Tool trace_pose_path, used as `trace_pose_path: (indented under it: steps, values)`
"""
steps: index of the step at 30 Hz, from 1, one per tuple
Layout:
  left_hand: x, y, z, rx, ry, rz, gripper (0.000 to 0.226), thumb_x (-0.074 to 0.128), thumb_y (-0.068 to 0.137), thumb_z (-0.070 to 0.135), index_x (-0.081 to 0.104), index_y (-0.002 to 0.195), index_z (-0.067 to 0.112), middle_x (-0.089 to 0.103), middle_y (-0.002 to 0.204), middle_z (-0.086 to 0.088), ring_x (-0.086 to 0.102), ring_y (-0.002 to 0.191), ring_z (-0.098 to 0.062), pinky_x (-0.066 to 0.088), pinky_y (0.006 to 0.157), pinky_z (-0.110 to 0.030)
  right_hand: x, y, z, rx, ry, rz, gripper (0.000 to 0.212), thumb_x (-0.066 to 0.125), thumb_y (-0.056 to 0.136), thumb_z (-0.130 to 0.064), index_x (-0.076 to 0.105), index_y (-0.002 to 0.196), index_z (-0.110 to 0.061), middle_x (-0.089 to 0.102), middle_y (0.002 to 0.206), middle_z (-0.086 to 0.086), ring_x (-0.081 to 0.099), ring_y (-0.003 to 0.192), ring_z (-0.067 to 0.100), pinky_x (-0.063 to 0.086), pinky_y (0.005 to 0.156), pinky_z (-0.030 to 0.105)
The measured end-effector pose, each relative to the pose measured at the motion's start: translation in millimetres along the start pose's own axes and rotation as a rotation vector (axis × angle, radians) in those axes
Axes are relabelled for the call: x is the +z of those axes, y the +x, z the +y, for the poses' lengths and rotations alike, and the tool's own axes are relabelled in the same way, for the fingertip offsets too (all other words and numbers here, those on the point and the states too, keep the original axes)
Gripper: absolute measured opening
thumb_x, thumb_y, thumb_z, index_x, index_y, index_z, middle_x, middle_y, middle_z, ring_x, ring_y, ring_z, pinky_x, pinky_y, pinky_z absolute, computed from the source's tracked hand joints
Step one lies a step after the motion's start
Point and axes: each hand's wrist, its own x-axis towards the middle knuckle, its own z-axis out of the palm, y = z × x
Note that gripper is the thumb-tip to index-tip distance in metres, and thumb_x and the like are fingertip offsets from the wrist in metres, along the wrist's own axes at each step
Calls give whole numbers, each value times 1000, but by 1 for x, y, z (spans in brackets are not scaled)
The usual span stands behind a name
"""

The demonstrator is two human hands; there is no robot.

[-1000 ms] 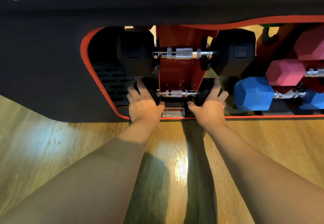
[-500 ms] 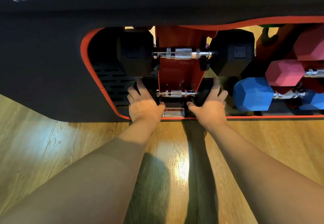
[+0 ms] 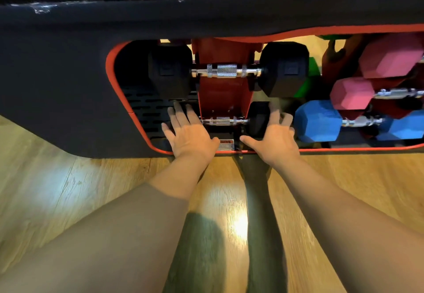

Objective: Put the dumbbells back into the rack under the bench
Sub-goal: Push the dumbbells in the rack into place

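Both hands, left hand [image 3: 189, 133] and right hand [image 3: 275, 138], press with straight, spread fingers, each grip wide, on the small black dumbbell [image 3: 258, 119] at the rack's [image 3: 223, 93] six o'clock slot under the bench [image 3: 68, 75]. Seating looks nearly finished; next, probably let go.

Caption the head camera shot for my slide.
Both open hands, left and right, push the small black dumbbell into the bench rack.

Home gym or workout room, prob. Black padded bench [image 3: 68, 75] w/ red-trimmed rack [image 3: 223, 91] underneath, stacked w/ black [image 3: 284, 69], blue [image 3: 317, 120] & pink dumbbells [image 3: 352, 93], upper half of frame. Wood-plank floor [image 3: 57, 189] below.
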Motion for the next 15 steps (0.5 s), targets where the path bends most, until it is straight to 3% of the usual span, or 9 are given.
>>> trace_pose_path:
  steps: [5,8,11,15]
  values:
    - [-6,-24,23,-62,99,-118,126,60,78,70,-12,155,1,-18,162,-20,-16,150,-36,-5,118,-58,-25,-5,24,23,-49,6,104,80,72,-58,17,151,-28,19,151,13,38,129,42,46,94,53]
    - [-9,-37,40,-59,106,-213,120,54,83,69,-14,153,-1,-20,162,-21,-20,150,-36,-6,118,-61,-39,-13,43,43,-73,-1,101,78,76,-55,18,152,-27,20,150,13,38,130,42,45,97,53]
    - [-14,-52,65,19,149,-305,114,50,87,67,-12,154,0,-15,164,-19,-20,150,-35,-7,118,-62,-51,-21,63,74,-89,4,95,78,77,-54,24,148,-23,23,147,13,38,128,42,47,95,53]
    - [-23,-70,108,194,-15,-286,105,55,87,64,2,158,7,5,166,-13,-1,153,-32,7,121,-54,-69,-28,87,110,-73,21,92,79,76,-53,27,146,-23,24,145,14,39,123,44,44,95,51]
